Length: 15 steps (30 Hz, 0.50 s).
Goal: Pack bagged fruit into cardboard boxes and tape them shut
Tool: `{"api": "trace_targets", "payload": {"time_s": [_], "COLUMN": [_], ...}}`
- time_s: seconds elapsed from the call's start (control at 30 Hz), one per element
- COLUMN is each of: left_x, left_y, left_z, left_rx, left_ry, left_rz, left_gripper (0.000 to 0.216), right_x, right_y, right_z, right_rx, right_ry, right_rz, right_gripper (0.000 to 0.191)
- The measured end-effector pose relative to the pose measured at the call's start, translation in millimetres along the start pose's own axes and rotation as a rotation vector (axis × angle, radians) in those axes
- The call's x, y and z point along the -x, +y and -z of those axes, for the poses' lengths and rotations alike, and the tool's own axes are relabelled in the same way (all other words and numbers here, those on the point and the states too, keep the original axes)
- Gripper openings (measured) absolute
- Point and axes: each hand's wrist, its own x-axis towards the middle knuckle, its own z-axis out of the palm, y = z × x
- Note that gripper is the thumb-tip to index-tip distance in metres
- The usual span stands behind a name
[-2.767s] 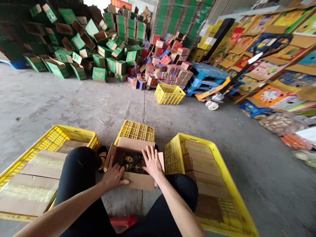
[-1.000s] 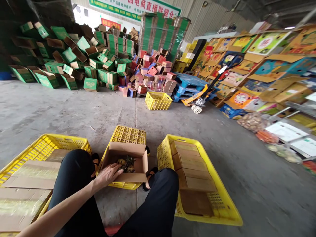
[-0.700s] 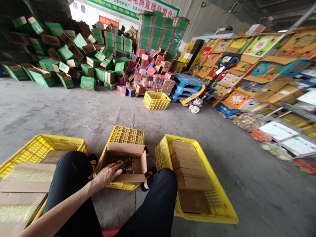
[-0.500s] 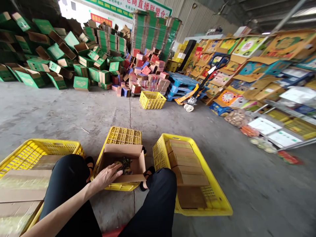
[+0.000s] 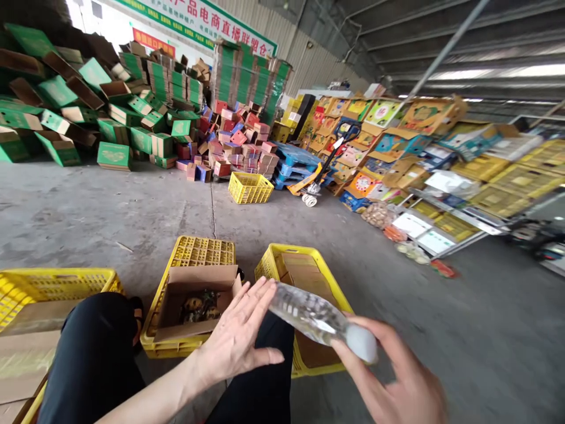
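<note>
Head view, single camera. Right hand [image 5: 399,377] has come into frame low at the right, where a second ago it was out of sight; it now carries a clear plastic bottle [image 5: 318,321] with a white cap. Its fingers are clamped on the cap end, though motion blur hides the exact grip. The bottle lies tilted, its far end reaching up and left until it touches the fingertips of the left hand [image 5: 238,338].

Left hand has left the open cardboard box [image 5: 194,297], on whose near edge it rested half a second ago. It is now raised above the lap, palm toward the bottle, fingers apart and straight, closed on nothing.

Judgement: the box work is paused and attention has passed to the bottle, held between the two hands.

The box sits untouched in a small yellow crate [image 5: 189,259] ahead of the knees, flaps open, with dark, spiky items inside, too small to name. A second yellow crate [image 5: 309,265], holding flat cardboard, stands just right of it. A third crate [image 5: 53,282] with cardboard sheets is at the far left.

Background: green boxes [image 5: 110,118] in a heap, a further yellow crate [image 5: 250,187] on the concrete floor [image 5: 88,206], and a pallet jack [image 5: 313,182] near stacked printed cartons.
</note>
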Motion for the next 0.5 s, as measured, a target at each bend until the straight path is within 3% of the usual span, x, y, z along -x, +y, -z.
{"api": "trace_targets", "payload": {"time_s": [0.07, 0.17, 0.27, 0.33, 0.5], "left_x": [0, 18, 40, 48, 52], "left_y": [1, -7, -10, -7, 10], "left_z": [10, 23, 23, 19, 19], "left_rx": [-0.073, -0.089, 0.001, 0.041, 0.232], "left_ry": [0.141, 0.270, 0.262, 0.259, 0.194], "left_rz": [0.056, 0.193, 0.319, 0.386, 0.537], "left_gripper": [0.116, 0.088, 0.063, 0.057, 0.056], "right_x": [-31, -59, -71, -77, -93], "right_y": [-30, -70, -90, -94, -95], "right_z": [-5, -15, -27, -36, -53], "right_rx": [-0.078, -0.157, -0.048, 0.091, 0.175], "right_ry": [-0.033, -0.115, -0.146, -0.095, -0.021], "right_rz": [0.123, 0.353, 0.557, 0.622, 0.773], "right_gripper": [0.021, 0.021, 0.039, 0.047, 0.043]}}
